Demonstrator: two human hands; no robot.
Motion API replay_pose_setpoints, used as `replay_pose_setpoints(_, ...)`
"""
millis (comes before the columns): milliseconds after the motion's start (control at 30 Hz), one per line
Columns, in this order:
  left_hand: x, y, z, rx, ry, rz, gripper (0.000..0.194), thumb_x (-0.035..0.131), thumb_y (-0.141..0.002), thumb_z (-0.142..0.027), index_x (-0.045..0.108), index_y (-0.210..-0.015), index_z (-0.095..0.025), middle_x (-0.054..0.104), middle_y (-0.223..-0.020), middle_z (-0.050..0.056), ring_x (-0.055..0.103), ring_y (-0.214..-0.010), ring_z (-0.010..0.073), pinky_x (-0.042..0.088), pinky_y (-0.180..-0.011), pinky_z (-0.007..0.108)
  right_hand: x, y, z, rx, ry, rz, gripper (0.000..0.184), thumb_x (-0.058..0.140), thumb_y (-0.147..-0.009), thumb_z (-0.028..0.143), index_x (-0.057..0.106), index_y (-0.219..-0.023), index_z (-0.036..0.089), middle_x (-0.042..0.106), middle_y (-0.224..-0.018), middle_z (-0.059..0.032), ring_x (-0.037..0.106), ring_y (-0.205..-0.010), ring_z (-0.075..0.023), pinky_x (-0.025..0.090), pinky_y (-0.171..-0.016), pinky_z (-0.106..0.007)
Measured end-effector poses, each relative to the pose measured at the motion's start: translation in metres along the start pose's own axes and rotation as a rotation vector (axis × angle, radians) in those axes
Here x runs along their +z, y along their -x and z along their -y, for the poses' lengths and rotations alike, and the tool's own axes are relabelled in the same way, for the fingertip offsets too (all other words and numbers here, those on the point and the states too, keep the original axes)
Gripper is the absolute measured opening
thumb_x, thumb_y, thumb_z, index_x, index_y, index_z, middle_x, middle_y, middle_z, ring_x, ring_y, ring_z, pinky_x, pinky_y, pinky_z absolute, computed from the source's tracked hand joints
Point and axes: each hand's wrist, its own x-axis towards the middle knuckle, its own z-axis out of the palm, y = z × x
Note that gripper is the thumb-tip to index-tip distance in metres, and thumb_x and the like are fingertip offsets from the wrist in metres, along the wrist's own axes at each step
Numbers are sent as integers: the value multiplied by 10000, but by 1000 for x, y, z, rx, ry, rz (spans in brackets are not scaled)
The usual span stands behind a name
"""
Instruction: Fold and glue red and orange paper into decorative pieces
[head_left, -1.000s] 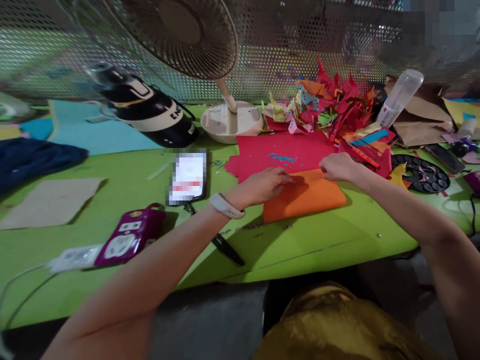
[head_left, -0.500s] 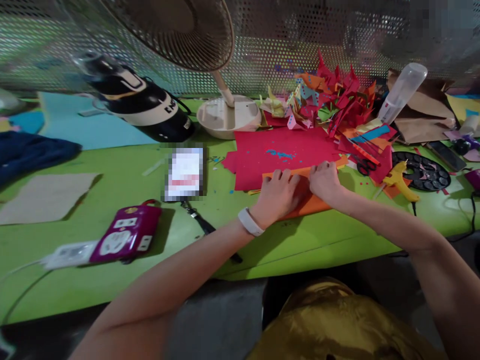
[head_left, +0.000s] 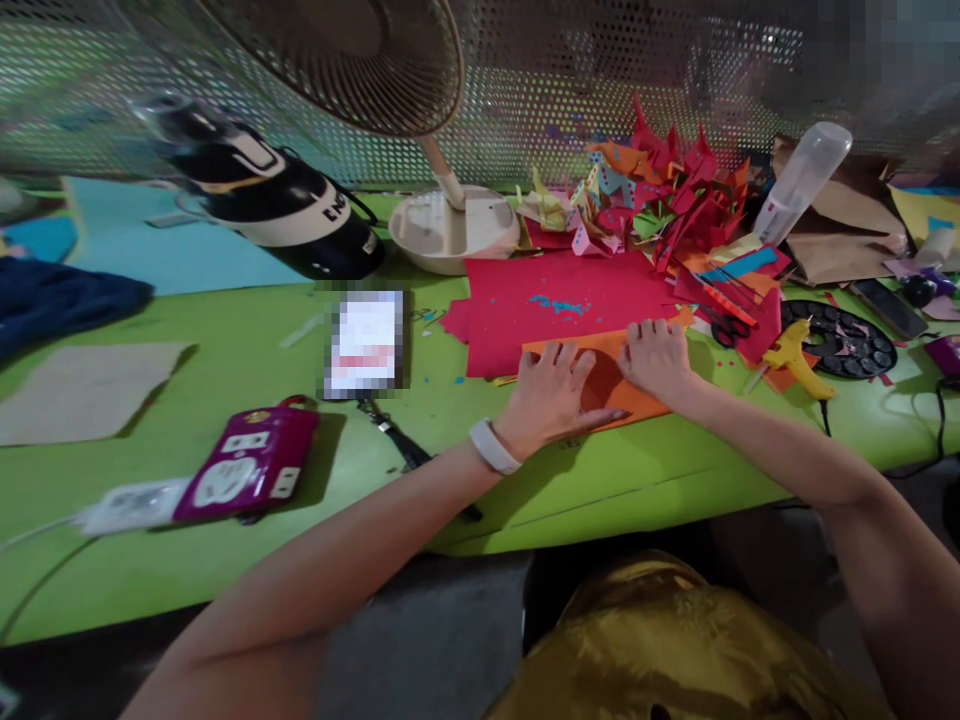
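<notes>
An orange sheet of paper (head_left: 609, 372) lies near the front of the table, overlapping a larger red sheet (head_left: 510, 295) behind it. My left hand (head_left: 551, 395) rests on its left part, fingers apart and the thumb stretched to the right along the near edge. On the right part of the orange paper lies my right hand (head_left: 656, 358), its fingers bent forward at the far edge and pressing down; its fingertips are partly hidden. Between the two hands the orange surface is in shadow. Small blue paper bits (head_left: 559, 304) are scattered on the red sheet.
Scissors (head_left: 729, 328), a yellow glue gun (head_left: 796, 358) and a black round tray (head_left: 862, 345) sit at right. Behind is a pile of folded paper (head_left: 682, 195). A fan base (head_left: 487, 235), bottle (head_left: 300, 215), phone (head_left: 367, 340) and purple power adapter (head_left: 255, 460) stand or lie leftward.
My left hand has spread, its thumb now out along the near edge. The hands are slightly farther apart, showing more orange paper between them. The view has shifted a little.
</notes>
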Motion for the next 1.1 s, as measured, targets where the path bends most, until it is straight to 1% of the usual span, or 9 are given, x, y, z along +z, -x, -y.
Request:
replay_pose_setpoints(200,-4,-2,-2,-4,-19,24,965,325,-777,-890,588,-1243,-86,577,-1238,252,503,-1105,411,420,-817,510,8,9,-18,2,64,-80,330,361,-977,318,578,-1096,100,643,-1054,-191,565,-959,-310,328,-800,-417)
replay_pose_setpoints(400,-4,-2,-1,4,-12,45,1022,343,-731,-925,575,-1253,-78,566,-1248,255,496,-1113,418,403,-847,526,9,15,-31,-86,74,-119,341,336,-984,275,625,-1027,100,650,-1001,-184,546,-917,-291,307,-781,-410)
replay_pose_setpoints(500,-6,-2,-2,-2,-7,60,1007,360,-731,-921,566,-1258,-88,556,-1266,252,488,-1126,415,391,-866,512,3,12,-28,-126,96,-88,308,380,-967,227,645,-1024,80,664,-976,-182,539,-921,-291,309,-810,-412)
replay_pose_setpoints(633,-11,-2,-4,-16,-1,89,985,418,-721,-910,559,-1252,-93,559,-1256,240,491,-1129,400,379,-876,482,-7,12,-11,-170,130,-43,263,419,-935,131,653,-1041,75,669,-980,-174,540,-975,-293,313,-850,-410)
replay_pose_setpoints(733,-15,-2,-4,-20,-7,108,946,426,-741,-890,558,-1249,-103,561,-1256,235,497,-1126,387,376,-870,466,-8,17,7,-199,75,-48,254,411,-948,131,645,-1042,102,664,-971,-154,544,-951,-278,318,-834,-400)
replay_pose_setpoints(833,-15,-3,-5,-20,-10,105,922,415,-760,-875,561,-1242,-102,563,-1253,241,496,-1122,391,378,-863,475,-4,24,18,-208,31,-81,274,376,-960,124,634,-1050,114,655,-954,-144,542,-906,-265,318,-808,-396)
replay_pose_setpoints(933,-12,-2,-5,-13,-3,80,941,407,-759,-878,563,-1254,-94,562,-1254,252,495,-1121,405,382,-856,495,2,29,16,-221,24,-130,278,371,-960,133,633,-1053,116,647,-951,-146,531,-889,-268,314,-803,-402)
replay_pose_setpoints(1033,-6,0,-3,-3,4,46,996,392,-734,-907,569,-1266,-83,570,-1246,258,498,-1124,417,392,-854,511,7,32,4,-226,32,-159,270,388,-957,166,642,-1036,122,646,-959,-149,523,-882,-268,312,-821,-409)
replay_pose_setpoints(1100,-1,2,0,13,1,25,1037,380,-718,-923,570,-1281,-73,570,-1259,265,500,-1130,423,393,-871,531,8,34,-6,-204,49,-174,279,394,-955,191,646,-1048,114,646,-969,-151,523,-889,-270,310,-839,-414)
